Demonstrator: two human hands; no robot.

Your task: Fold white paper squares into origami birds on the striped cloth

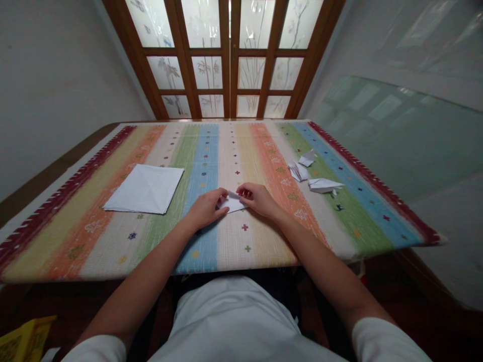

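Note:
A small piece of folded white paper [233, 203] lies on the striped tablecloth [211, 151], near the table's front middle. My left hand [206, 207] presses on its left side with fingers curled and thumb against the paper. My right hand [256, 197] pinches the paper's upper right edge between thumb and fingers. Most of the paper is hidden beneath both hands.
A stack of white square sheets [145, 188] lies to the left. Three folded paper figures [324, 185] [299, 171] [307, 159] sit to the right. Wooden doors with frosted glass [230, 55] stand behind the table. A yellow object [22, 339] is at the lower left.

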